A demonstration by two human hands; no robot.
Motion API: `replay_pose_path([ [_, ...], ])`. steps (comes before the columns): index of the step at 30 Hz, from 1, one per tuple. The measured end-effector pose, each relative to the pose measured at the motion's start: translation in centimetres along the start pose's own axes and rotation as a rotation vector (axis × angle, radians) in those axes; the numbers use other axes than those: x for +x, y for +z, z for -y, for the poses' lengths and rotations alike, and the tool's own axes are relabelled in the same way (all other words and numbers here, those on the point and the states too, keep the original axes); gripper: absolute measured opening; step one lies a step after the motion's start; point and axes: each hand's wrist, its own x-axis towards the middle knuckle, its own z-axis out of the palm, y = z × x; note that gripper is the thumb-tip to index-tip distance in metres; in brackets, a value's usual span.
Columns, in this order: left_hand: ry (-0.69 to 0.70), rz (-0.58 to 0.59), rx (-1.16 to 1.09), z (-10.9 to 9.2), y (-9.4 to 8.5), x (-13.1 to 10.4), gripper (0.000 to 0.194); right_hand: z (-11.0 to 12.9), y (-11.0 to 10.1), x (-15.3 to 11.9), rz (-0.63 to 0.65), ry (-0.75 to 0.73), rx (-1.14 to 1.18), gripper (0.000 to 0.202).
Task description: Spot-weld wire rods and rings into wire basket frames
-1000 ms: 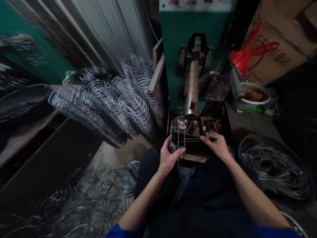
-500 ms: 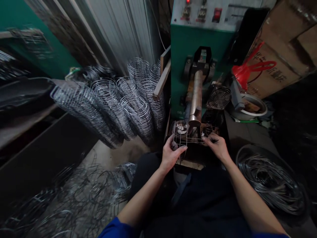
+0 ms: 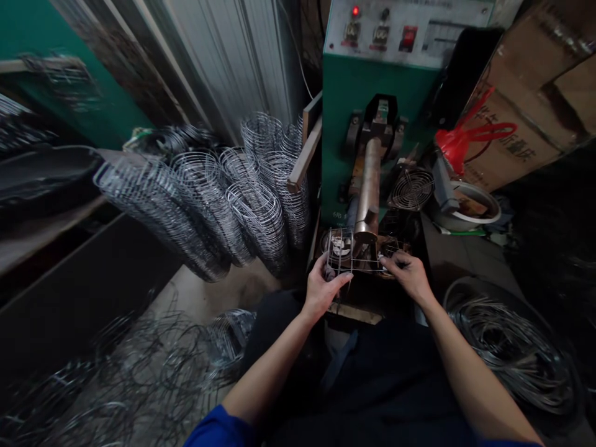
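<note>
The light is dim and cool, and its source is out of view. A soft sheen runs down the corrugated metal sheet (image 3: 228, 62), and the metal cylinder (image 3: 369, 180) carries a muted highlight. A small red indicator lamp (image 3: 356, 10) glows on the control panel (image 3: 419, 31). Deep shadow swallows the right edge and the dark trousers (image 3: 372, 385). The wire coil stacks (image 3: 258, 211) look fairly clear; toward the corners, shapes stretch and smear, and the printing on the cardboard box (image 3: 526, 118) is soft.
</note>
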Motion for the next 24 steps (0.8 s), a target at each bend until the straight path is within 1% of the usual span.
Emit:
replay_pose_path([
  [9, 0.007, 0.018, -0.009, 0.0, 0.4, 0.7, 0.083, -0.2, -0.2, 0.5, -0.008, -0.003, -0.026, 0.052],
  [15, -0.013, 0.014, -0.010, 0.0, 0.4, 0.9, 0.082, -0.2, -0.1, 0.8, -0.031, -0.001, -0.033, 0.050],
  [17, 0.004, 0.010, 0.044, -0.1, 0.1, 0.9, 0.081, 0.5, -0.2, 0.6, -0.079, -0.005, -0.072, 0.044],
  [19, 0.036, -0.009, 0.117, -0.2, -0.4, 0.7, 0.081, 2.6, -0.8, -0.3, -0.194, -0.031, -0.105, 0.032],
  [20, 0.053, -0.021, 0.148, -0.2, -0.7, 0.6, 0.083, 4.3, -1.1, -1.1, -0.243, -0.056, -0.097, 0.028],
  [21, 0.065, -0.041, 0.176, -0.2, -1.2, 0.5, 0.085, 6.3, -1.3, -2.1, -0.263, -0.094, -0.055, 0.028],
  [22, 0.057, -0.043, 0.197, -0.1, -1.8, 0.4, 0.085, 8.4, -1.5, -3.3, -0.207, -0.146, 0.027, 0.027],
  [23, 0.041, -0.059, 0.221, -0.1, -2.4, 0.3, 0.084, 10.7, -1.5, -4.6, -0.088, -0.216, 0.117, 0.028],
  [24, 0.026, -0.089, 0.246, -0.1, -3.0, 0.2, 0.081, 12.8, -1.5, -5.9, 0.083, -0.303, 0.178, 0.031],
])
